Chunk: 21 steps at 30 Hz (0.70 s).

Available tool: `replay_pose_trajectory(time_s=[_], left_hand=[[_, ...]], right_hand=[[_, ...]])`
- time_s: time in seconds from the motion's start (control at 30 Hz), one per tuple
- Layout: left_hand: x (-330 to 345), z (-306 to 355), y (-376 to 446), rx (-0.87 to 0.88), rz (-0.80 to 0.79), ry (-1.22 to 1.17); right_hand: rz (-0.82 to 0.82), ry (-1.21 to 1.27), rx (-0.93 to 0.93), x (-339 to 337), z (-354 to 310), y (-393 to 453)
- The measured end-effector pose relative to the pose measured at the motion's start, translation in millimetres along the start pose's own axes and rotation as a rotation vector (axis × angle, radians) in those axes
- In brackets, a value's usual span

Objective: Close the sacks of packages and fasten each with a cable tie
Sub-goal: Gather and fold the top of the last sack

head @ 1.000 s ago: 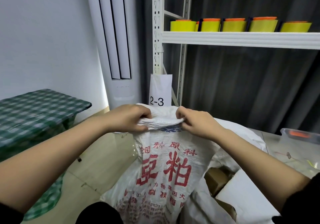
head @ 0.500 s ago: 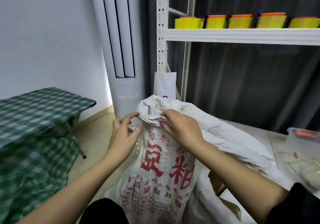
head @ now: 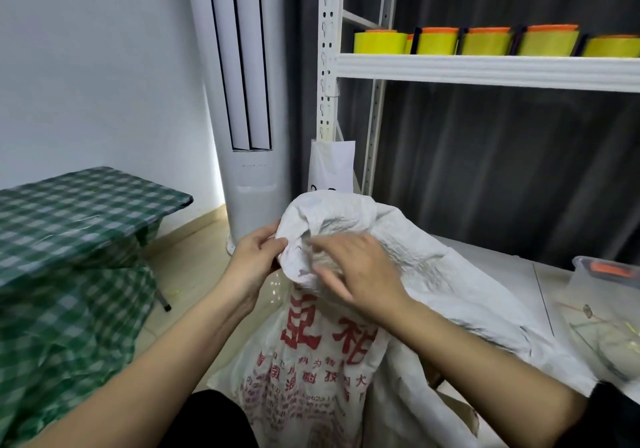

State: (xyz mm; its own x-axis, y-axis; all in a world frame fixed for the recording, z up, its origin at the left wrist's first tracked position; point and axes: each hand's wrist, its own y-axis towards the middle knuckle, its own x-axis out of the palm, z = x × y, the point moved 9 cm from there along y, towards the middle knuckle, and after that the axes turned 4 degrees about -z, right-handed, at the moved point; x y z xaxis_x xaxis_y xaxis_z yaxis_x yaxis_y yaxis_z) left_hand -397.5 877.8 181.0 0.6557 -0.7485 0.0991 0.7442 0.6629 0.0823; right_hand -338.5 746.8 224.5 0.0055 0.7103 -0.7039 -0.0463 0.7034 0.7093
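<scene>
A white woven sack (head: 322,361) with red printed characters stands in front of me, its top bunched into a crumpled neck (head: 322,226). My left hand (head: 256,257) pinches the left side of the bunched fabric between thumb and fingers. My right hand (head: 360,267) lies over the front of the neck, its fingers blurred as they gather the cloth. More white sack material (head: 450,285) spills to the right over a low surface. No cable tie shows in either hand.
A table with a green checked cloth (head: 79,212) stands on the left. A tall white air conditioner (head: 242,101) and a white shelf rack (head: 485,70) with yellow bins rise behind the sack. A clear plastic box (head: 609,295) sits at the right edge.
The flat sack mouth held between both hands has been gathered into a bunch. My left hand moved in from an open pose to pinch the neck; my right hand shifted across the fabric.
</scene>
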Motion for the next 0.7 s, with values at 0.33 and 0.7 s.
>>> replay_pose_trajectory(time_s=[0.33,0.7], left_hand=[[7,1,-25,0.029,-0.195,-0.019],[4,22,-54,0.610,0.175,1.137]], right_hand=[[-0.355,0.273,0.127,34,37,26],[-0.446,1.159,0.477,51,30,25]])
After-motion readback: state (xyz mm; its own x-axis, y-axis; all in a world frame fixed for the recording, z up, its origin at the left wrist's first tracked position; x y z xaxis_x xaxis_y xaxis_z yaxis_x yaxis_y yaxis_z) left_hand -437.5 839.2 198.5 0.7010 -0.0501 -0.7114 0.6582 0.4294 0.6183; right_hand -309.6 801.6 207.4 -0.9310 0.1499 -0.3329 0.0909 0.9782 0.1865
